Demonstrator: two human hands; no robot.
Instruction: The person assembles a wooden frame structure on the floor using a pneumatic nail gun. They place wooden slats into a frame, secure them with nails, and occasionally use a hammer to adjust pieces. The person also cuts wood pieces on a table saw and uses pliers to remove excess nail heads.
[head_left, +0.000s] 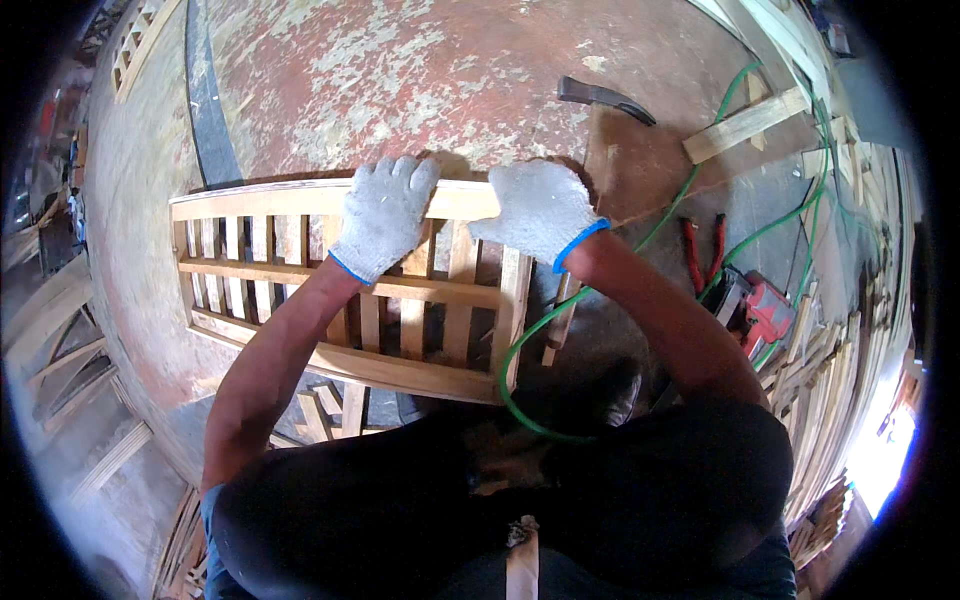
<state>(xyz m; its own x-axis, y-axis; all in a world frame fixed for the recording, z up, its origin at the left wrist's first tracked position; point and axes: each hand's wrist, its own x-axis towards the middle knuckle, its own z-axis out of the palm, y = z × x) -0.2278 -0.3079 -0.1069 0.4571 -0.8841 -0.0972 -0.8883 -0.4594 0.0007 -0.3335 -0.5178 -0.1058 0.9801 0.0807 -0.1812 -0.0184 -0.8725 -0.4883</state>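
A slatted wooden frame (440, 290) with long rails and short cross slats lies in front of me, stretching to the left. My left hand (387, 215), in a white knitted glove, is closed over its far rail, right of the middle. Near the right end of that same rail, my right hand (540, 212) grips it too, in a matching glove with a blue cuff. Its thumb points left along the wood, while its other fingertips are hidden past the far edge. Both forearms reach over the frame.
A hammer (605, 97) lies on the worn red floor beyond my right hand. A green hose (660, 225) loops past the frame's right end. Right of it are a red-handled tool (690, 255), a red power tool (768, 308) and a board (745, 125). Stacked wood strips (835, 390) line the right side.
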